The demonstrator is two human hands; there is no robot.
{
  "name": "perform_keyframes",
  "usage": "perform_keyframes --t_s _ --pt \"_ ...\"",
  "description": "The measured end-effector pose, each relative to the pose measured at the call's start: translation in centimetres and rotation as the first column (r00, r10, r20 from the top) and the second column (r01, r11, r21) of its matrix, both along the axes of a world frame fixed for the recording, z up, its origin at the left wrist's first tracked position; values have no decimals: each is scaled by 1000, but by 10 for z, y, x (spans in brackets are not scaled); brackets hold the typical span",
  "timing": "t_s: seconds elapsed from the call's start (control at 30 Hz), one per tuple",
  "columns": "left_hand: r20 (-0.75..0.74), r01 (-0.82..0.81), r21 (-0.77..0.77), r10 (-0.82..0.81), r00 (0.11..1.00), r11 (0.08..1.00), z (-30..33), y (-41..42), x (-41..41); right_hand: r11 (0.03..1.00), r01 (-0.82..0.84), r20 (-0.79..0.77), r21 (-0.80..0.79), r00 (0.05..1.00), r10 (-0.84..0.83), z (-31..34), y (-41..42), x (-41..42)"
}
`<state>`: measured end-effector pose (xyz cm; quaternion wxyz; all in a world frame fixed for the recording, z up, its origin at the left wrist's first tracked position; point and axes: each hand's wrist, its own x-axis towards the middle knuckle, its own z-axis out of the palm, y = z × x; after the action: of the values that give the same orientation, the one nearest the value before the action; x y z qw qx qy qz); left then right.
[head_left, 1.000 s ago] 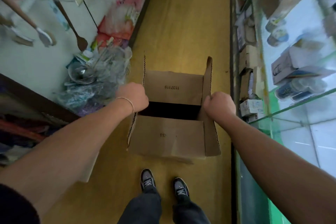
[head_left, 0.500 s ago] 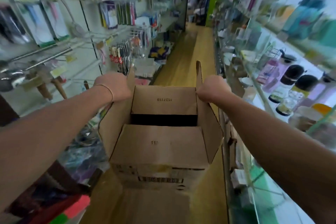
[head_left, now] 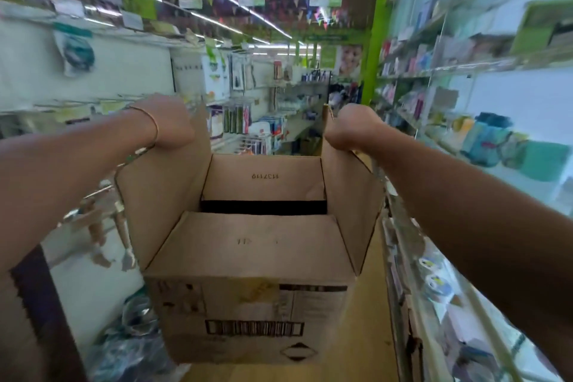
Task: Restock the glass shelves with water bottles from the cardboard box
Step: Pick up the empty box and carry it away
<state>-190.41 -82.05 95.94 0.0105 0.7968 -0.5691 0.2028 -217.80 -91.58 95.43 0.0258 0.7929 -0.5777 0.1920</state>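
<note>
A brown cardboard box hangs in the air in front of me, well off the floor. My left hand grips the top of its upright left flap. My right hand grips the top of the right flap. The near and far flaps lie half folded inward, leaving a dark slot between them. What is inside the box is hidden. Glass shelves run along the right side of the aisle, holding blurred coloured goods. No water bottle is plainly visible.
A wall rack with hanging utensils and packets lines the left side. Bagged items lie on the floor at lower left. The wooden aisle floor runs ahead between the two sides toward a green pillar.
The box has risen from the floor to chest height, both hands still gripping its side flaps. My view has tilted up from the floor to the aisle and ceiling.
</note>
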Motion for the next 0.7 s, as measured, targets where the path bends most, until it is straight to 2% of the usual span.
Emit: perform_keyframes --t_s 0.3,0.4,0.57,0.7 --pt "29 -90 -117 94 995 989 56 30 24 992 -82 5 -99 997 83 54 13 23" --pt "20 -128 -93 131 991 987 60 47 26 988 -129 -29 -85 992 127 60 13 37" --pt "26 -195 -49 197 980 980 52 83 30 974 -226 23 -15 974 226 56 20 71" --pt "50 -281 38 279 959 959 45 118 38 951 -308 -38 27 950 309 49 38 106"
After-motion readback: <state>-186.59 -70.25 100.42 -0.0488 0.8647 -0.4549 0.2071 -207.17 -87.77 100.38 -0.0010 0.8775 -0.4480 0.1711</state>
